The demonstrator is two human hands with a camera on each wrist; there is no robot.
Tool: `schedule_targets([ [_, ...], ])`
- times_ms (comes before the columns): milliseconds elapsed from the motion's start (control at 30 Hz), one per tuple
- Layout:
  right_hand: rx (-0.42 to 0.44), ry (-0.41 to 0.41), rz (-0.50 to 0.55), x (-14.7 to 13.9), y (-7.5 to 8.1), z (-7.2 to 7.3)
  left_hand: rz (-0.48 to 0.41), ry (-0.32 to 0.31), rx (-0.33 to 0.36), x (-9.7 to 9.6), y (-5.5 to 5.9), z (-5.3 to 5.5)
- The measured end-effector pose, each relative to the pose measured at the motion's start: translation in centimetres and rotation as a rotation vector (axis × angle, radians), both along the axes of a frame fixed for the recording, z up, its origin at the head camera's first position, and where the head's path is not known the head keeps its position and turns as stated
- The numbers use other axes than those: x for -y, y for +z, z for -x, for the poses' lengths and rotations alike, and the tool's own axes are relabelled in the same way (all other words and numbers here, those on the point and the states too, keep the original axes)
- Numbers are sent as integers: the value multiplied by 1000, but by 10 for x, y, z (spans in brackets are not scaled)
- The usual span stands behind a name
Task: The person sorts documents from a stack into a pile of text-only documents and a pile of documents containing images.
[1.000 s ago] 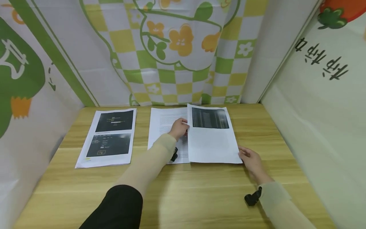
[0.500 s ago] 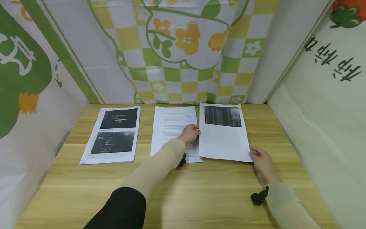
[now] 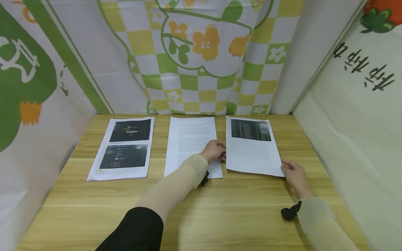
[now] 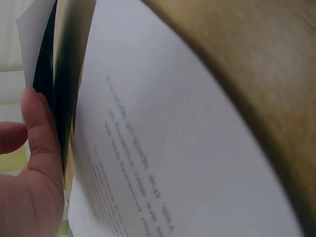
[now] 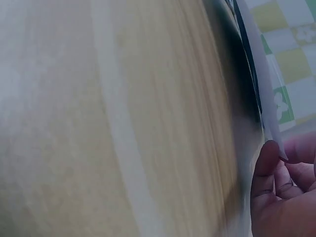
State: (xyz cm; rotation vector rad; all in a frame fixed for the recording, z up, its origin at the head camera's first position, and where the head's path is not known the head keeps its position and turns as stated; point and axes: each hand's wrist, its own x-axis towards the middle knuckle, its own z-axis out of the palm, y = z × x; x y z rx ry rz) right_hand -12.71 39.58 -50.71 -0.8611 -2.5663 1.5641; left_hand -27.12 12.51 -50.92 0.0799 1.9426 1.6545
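Note:
A printed sheet (image 3: 251, 155) with a dark picture at its top lies at the right, its lower edge slightly raised. My right hand (image 3: 294, 176) pinches its lower right corner; the right wrist view shows the paper (image 5: 271, 118) between thumb and fingers. My left hand (image 3: 213, 150) has its curled fingertips right at the sheet's left edge. In the left wrist view, the paper (image 4: 32, 42) meets a fingertip. Below that hand is a page of printed text (image 3: 191, 139), partly covered by the hand and sleeve.
A stack of printed pages (image 3: 124, 143) with two dark pictures lies at the left. All the papers are on a wood-grain table (image 3: 226, 216). A checkered curtain (image 3: 204, 90) hangs at its far edge, with pale printed walls on both sides.
Both hands have moved right with the picture sheet. It no longer overlaps the text page, and a strip of table shows between them. The head view has shifted slightly.

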Motion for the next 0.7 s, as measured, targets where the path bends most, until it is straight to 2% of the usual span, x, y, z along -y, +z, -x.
schedule_targets([
  [133,21,11,-12,-3,-1,-2,11,-25,-9,-1,0,-3],
  [333,10,10,-116,-8,-3,-2,20,-84,-1,-2,3,-6],
  [700,37,30,-228,-9,-7,5,39,-159,24,0,6,-10],
])
